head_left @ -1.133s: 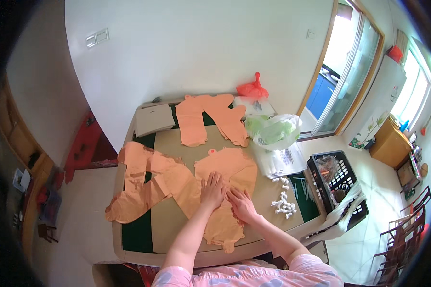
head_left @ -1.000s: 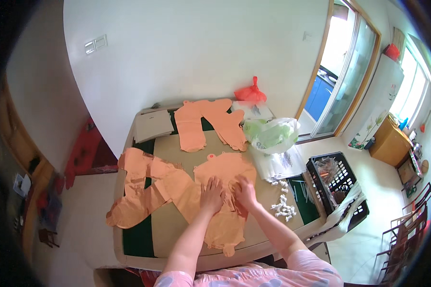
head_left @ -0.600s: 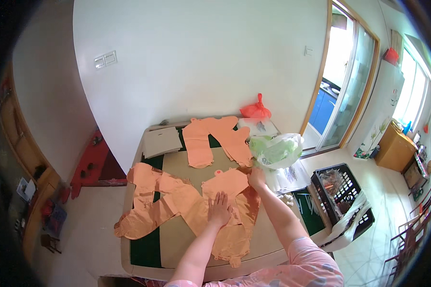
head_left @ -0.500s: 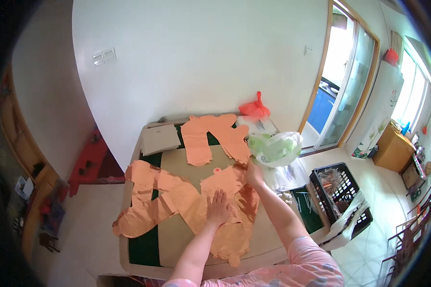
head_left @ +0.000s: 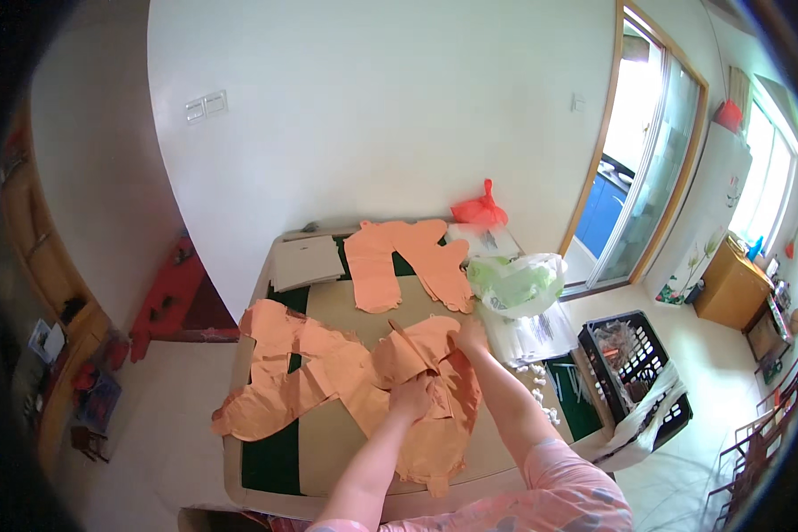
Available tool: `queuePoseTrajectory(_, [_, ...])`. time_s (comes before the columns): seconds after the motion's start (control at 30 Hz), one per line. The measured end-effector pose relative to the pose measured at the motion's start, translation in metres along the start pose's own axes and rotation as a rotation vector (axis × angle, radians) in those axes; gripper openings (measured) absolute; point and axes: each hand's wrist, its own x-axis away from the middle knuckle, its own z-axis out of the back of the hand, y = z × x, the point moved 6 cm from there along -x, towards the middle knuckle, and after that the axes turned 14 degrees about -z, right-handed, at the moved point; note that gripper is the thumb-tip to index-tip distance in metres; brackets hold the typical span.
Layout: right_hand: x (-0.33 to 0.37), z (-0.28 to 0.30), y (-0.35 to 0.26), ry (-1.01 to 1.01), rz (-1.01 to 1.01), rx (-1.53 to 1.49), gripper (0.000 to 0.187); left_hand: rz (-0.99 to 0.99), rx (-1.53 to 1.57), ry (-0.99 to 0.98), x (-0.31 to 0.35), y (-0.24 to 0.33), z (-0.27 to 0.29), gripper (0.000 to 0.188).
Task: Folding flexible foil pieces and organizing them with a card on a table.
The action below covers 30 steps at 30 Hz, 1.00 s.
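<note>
A large flat, uninflated orange foil balloon (head_left: 328, 365) is spread over the near half of the table, creased and partly folded. My left hand (head_left: 410, 396) is curled at the lower edge of its raised, bent section, the fingertips partly hidden by the foil. At the upper right of that section, my right hand (head_left: 471, 335) is closed on the foil's edge. Behind it lies a stack of similar flat orange foil balloons (head_left: 405, 253). Close to my right hand sits a white-and-green plastic bag (head_left: 517, 284).
Grey cardboard sheets (head_left: 306, 262) lie at the back left. Printed clear packets (head_left: 539, 335), small white ties (head_left: 541, 387) and thin pale straws (head_left: 569, 379) are on the right. A black crate (head_left: 634, 355) stands beside the table. A red bag (head_left: 481, 211) rests by the wall.
My left hand was flat on the foil; its fingers are now curled and the foil above them is lifted and bent. My right hand has shifted slightly down in the view.
</note>
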Motion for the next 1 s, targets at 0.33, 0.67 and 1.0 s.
queuePoseTrajectory(0.33, [-0.03,-0.019,0.027,-0.16,0.008,-0.132,0.022,0.011,-0.146,0.003,-0.006,0.011,-0.002,0.055])
queuePoseTrajectory(0.67, [-0.05,-0.032,0.046,-0.08,0.036,0.001,0.031,-0.037,-0.244,-0.025,-0.017,0.018,-0.006,0.057])
queuePoseTrajectory(1.0, [-0.038,-0.029,0.024,-0.172,0.045,-0.036,0.026,-0.022,-0.294,-0.039,-0.009,0.008,-0.012,0.057])
